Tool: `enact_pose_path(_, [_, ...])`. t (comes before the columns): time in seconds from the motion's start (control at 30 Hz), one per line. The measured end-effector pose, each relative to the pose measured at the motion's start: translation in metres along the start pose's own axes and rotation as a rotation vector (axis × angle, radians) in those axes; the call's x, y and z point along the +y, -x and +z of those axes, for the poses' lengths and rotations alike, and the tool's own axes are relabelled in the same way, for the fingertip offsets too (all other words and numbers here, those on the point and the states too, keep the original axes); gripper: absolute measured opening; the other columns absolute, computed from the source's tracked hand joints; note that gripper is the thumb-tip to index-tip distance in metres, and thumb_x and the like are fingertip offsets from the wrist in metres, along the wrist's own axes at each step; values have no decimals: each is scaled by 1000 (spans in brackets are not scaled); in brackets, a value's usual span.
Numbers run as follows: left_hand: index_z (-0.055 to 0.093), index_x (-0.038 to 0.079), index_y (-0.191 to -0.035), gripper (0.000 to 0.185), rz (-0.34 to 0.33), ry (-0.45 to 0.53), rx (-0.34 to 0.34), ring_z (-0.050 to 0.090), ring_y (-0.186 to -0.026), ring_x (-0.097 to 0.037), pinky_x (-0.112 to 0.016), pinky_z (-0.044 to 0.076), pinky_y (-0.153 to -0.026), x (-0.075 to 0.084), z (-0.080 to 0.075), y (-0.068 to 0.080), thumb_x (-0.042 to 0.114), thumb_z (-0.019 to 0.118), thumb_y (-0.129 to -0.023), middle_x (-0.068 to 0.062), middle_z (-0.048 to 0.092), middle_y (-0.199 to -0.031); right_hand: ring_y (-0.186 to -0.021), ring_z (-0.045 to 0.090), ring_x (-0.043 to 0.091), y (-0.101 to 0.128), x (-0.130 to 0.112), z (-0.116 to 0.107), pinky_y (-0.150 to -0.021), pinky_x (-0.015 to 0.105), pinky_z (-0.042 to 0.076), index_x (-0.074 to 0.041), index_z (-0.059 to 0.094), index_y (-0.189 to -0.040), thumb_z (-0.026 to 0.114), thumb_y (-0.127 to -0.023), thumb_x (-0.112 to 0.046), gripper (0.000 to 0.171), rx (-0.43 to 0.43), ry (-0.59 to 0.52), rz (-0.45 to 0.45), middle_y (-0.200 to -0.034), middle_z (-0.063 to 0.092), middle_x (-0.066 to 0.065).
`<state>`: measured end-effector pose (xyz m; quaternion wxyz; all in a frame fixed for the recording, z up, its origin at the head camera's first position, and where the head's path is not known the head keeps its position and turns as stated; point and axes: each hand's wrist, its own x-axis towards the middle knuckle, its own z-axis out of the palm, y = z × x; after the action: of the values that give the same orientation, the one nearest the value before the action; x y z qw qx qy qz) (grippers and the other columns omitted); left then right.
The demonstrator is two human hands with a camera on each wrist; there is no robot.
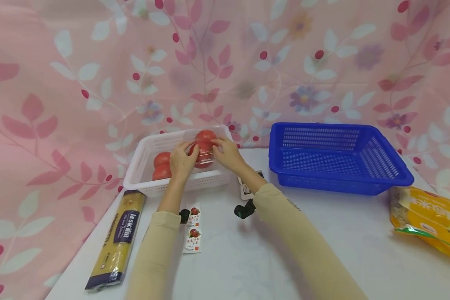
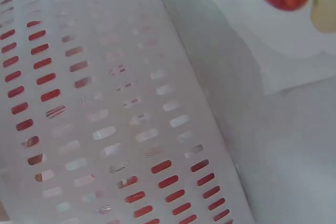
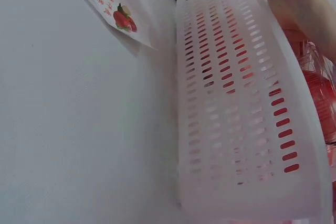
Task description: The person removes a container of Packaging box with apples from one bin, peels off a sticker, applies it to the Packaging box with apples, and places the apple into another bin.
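Inside the white basket [image 1: 187, 182], a clear plastic box [image 1: 205, 157] with red tomatoes is held between both hands. My left hand [image 1: 182, 161] grips its left side, thumb near the top. On the right side, my right hand [image 1: 228, 155] pinches the box with thumb and fingers. One tomato [image 1: 205, 135] shows just behind the box. Two more tomatoes [image 1: 161, 171] lie at the left of the basket. The left wrist view shows only the slotted basket wall [image 2: 105, 103]; in the right wrist view, part of the clear box [image 3: 320, 56] shows beyond the basket rim.
A blue basket [image 1: 337, 183] stands to the right, with a yellow grain bag [image 1: 427, 216] in front. A spaghetti pack [image 1: 116, 241] lies at left. Printed fruit labels [image 1: 192, 239] and a partly hidden card [image 1: 246, 191] lie on the white table [image 1: 225, 266].
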<state>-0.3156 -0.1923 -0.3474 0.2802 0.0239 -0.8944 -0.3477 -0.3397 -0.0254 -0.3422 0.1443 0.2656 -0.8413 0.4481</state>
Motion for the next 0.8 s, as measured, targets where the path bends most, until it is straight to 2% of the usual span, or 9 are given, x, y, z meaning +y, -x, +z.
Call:
enact_pose_path(0.2, [64, 16, -118, 38, 97, 27, 17, 48, -117, -35, -51, 37, -94, 14, -8, 4, 34, 48, -89, -17, 51, -128, -127, 36, 32, 7, -11, -22, -99, 46, 36, -3, 63, -115, 51, -91, -11, 28, 11, -52, -41, -134, 43, 25])
enact_pose_path(0.43, [61, 16, -122, 39, 237, -17, 27, 45, -118, -40, -53, 34, -97, 47, -29, 13, 35, 46, -91, -21, 48, -131, -127, 39, 28, 18, -29, -56, -81, 36, 50, -3, 61, -117, 50, -93, -13, 29, 10, -56, -130, -137, 41, 20])
enact_pose_path(0.6, [62, 15, -121, 39, 382, -79, 15, 48, -115, -39, -52, 37, -94, 67, -46, 30, 35, 44, -92, -20, 51, -128, -129, 35, 28, 41, -42, -84, -94, 42, 41, -4, 59, -119, 50, -94, -16, 30, -9, -7, -217, -138, 41, 19])
enact_pose_path(0.63, [61, 15, -122, 39, 405, -91, 11, 50, -113, -39, -52, 39, -93, 70, -48, 35, 35, 44, -92, -18, 51, -128, -128, 36, 28, 46, -43, -88, -94, 41, 42, -5, 59, -120, 50, -94, -16, 30, -11, 5, -230, -138, 41, 18])
enact_pose_path(0.73, [60, 17, -124, 39, 463, -110, -8, 52, -107, -39, -51, 43, -87, 79, -54, 50, 36, 46, -92, -15, 52, -129, -109, 53, 23, 63, -45, -100, -82, 34, 49, -7, 59, -120, 50, -94, -17, 30, -10, 25, -246, -138, 41, 16])
enact_pose_path(0.8, [59, 17, -125, 40, 501, -113, -27, 53, -104, -40, -51, 44, -85, 84, -58, 60, 36, 49, -92, -14, 52, -129, -92, 58, 18, 74, -47, -107, -72, 29, 51, -7, 60, -120, 51, -94, -17, 29, -6, 28, -253, -137, 43, 15])
